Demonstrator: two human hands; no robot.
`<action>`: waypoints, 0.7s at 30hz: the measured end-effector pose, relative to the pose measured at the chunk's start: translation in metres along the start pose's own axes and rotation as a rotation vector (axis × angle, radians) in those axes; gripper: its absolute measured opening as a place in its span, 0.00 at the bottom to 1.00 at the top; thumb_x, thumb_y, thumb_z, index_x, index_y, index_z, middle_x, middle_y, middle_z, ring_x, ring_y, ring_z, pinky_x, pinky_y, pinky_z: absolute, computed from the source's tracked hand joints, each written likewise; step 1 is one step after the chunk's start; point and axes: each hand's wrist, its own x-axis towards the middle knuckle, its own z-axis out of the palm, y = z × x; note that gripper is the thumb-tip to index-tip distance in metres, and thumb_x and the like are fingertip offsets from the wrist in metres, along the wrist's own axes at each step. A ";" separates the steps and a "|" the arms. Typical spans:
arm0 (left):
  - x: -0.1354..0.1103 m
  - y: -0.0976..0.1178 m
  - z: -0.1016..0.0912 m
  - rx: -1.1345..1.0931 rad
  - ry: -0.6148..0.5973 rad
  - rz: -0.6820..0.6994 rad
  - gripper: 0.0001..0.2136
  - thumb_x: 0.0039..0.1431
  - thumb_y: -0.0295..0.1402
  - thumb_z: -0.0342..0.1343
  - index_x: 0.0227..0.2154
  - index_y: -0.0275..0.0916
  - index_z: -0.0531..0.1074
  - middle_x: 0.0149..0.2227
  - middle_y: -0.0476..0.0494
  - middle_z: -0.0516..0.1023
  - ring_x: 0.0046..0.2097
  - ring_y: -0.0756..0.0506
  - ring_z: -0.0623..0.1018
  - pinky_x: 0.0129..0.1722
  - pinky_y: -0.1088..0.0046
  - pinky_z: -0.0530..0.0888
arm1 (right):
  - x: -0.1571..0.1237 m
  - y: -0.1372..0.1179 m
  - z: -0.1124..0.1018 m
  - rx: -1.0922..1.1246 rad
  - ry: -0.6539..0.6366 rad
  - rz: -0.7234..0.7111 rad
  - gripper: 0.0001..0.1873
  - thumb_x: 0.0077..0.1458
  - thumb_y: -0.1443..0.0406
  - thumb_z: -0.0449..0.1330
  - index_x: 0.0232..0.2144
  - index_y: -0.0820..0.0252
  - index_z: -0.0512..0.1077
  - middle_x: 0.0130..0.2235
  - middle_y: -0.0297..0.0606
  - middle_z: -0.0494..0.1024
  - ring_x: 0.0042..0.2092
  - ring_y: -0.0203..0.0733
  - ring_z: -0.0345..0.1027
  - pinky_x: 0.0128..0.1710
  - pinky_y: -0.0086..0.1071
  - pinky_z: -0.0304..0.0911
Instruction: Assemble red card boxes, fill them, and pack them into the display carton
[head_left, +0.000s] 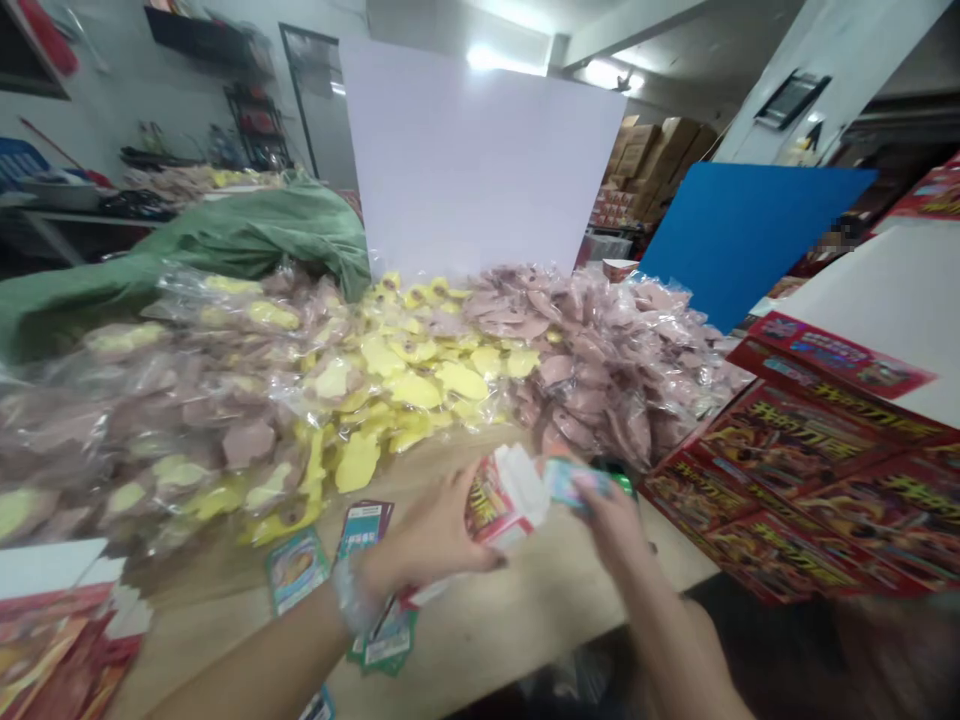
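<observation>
My left hand (442, 525) is wrapped round a small red and white printed box (504, 500), whose white flaps stand open toward the right. Just right of that opening, my right hand (609, 505) pinches a light blue and pink card (568, 482), blurred by motion; whether it is one card or a few I cannot tell. Under and beside my left forearm lie teal cards (297, 570) and a small stack of green-edged cards (388, 640) on the table. A dark, green-lit object (621, 480) shows partly behind my right hand.
Yellow foam-like shapes (420, 385) and pink ones in clear bags (585, 370) heap across the back of the wooden table (517, 620). Large red printed boxes (810, 470) stand at right, with flattened red cartons (67, 630) at lower left. A white board (480, 170) rises behind.
</observation>
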 end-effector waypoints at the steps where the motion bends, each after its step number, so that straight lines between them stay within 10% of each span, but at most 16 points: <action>1: -0.008 0.002 0.000 0.196 0.072 0.052 0.49 0.29 0.37 0.66 0.59 0.43 0.50 0.54 0.39 0.62 0.54 0.34 0.61 0.52 0.55 0.58 | -0.005 -0.018 -0.013 0.046 0.029 -0.060 0.22 0.30 0.58 0.67 0.31 0.60 0.70 0.30 0.33 0.76 0.30 0.37 0.70 0.28 0.28 0.66; 4: -0.023 0.009 0.007 0.577 0.142 0.176 0.48 0.32 0.42 0.63 0.59 0.40 0.48 0.54 0.37 0.60 0.53 0.34 0.60 0.53 0.54 0.56 | -0.026 -0.052 -0.039 0.031 -0.039 -0.208 0.21 0.37 0.57 0.66 0.35 0.59 0.70 0.36 0.36 0.77 0.36 0.40 0.70 0.35 0.31 0.67; 13: -0.039 0.041 0.030 0.791 0.197 0.280 0.46 0.37 0.42 0.60 0.60 0.39 0.45 0.54 0.36 0.58 0.52 0.34 0.58 0.52 0.53 0.55 | -0.063 -0.058 -0.051 -0.656 -0.408 -0.395 0.19 0.49 0.55 0.56 0.39 0.61 0.70 0.43 0.43 0.74 0.43 0.46 0.67 0.44 0.36 0.62; 21: -0.052 0.040 0.055 0.826 0.212 0.280 0.44 0.40 0.40 0.57 0.61 0.39 0.43 0.54 0.34 0.57 0.53 0.32 0.57 0.52 0.51 0.53 | -0.058 -0.058 -0.045 -0.909 -0.335 -0.571 0.11 0.49 0.58 0.52 0.26 0.60 0.66 0.31 0.39 0.68 0.34 0.43 0.64 0.36 0.36 0.62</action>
